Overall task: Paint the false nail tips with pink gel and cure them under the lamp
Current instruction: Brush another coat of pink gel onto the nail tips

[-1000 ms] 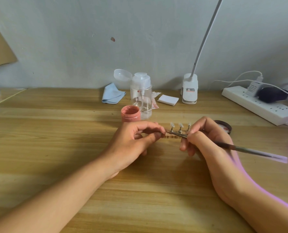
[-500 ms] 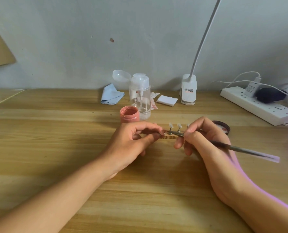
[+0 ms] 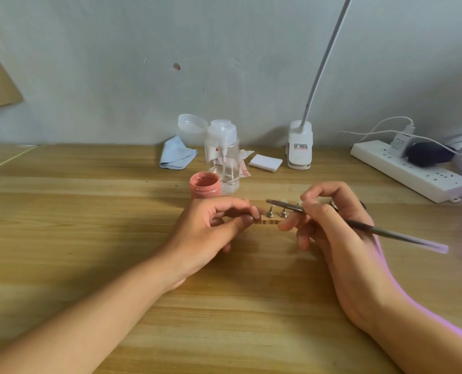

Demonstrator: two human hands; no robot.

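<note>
A small nail holder (image 3: 268, 222) lies on the wooden table (image 3: 89, 211), with clear false nail tips (image 3: 283, 201) on little metal stands. My left hand (image 3: 216, 228) pinches the holder's left end between thumb and forefinger. My right hand (image 3: 332, 228) grips a thin metal-handled brush (image 3: 364, 227). Its front end reaches left across the tops of the stands. An open jar of pink gel (image 3: 205, 184) stands just behind my left hand.
A clear pump bottle (image 3: 223, 155) stands behind the jar, with a blue cloth (image 3: 177, 155) and a white pad (image 3: 265, 162) beside it. A clip lamp (image 3: 300, 147) is at the back. A power strip (image 3: 408, 171) lies far right, where purple light glows.
The brush's front end has risen slightly, from the base of the stands to the level of the nail tips. My left hand keeps its hold on the holder.
</note>
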